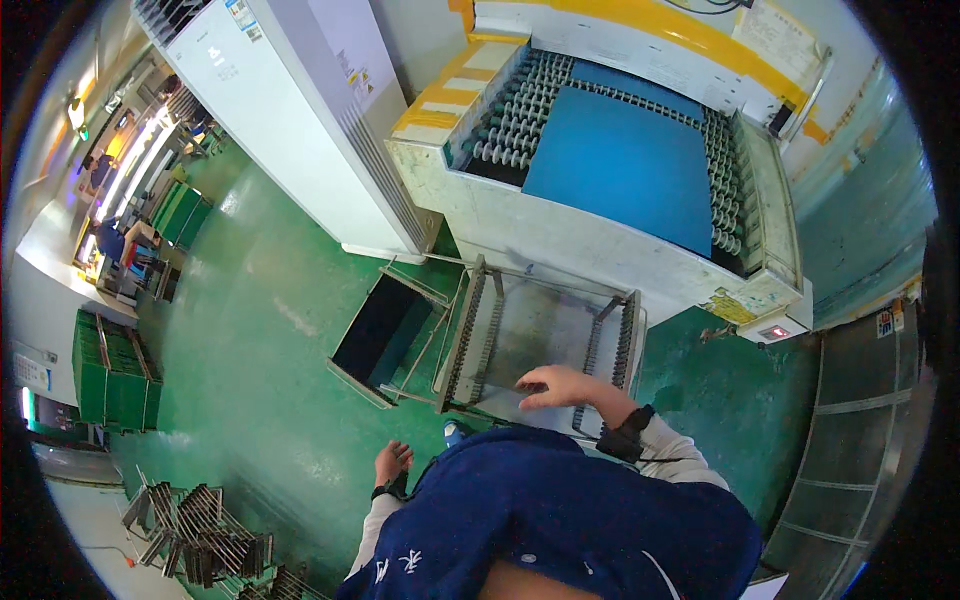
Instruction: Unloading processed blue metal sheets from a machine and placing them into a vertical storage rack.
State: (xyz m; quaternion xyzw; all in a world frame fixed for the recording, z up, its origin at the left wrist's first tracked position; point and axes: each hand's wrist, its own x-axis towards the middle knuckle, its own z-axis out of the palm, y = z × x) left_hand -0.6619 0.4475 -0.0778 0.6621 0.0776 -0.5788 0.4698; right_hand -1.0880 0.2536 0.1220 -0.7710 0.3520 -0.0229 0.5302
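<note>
My right hand (555, 387) hovers over a slotted metal rack (460, 350), fingers stretched loosely forward and holding nothing. Down at my left side hangs my left hand (393, 462), its fingers loosely bent and apart with nothing visible in them. The rack stands in front of me, with toothed rails along both sides. Beyond it, a flat blue panel (622, 168) lies on the spiral rollers (505, 130) of a conveyor machine (600, 245). Another blue sheet (640, 88) shows partly behind that panel.
Left of the rack stands a tilted frame holding dark panels (382, 328). A tall white cabinet unit (290, 110) rises beside the machine. Green stacked racks (112, 370) and piled metal racks (205, 530) are at the left. People sit working at far-left benches. Grey metal panelling (850, 420) borders the right.
</note>
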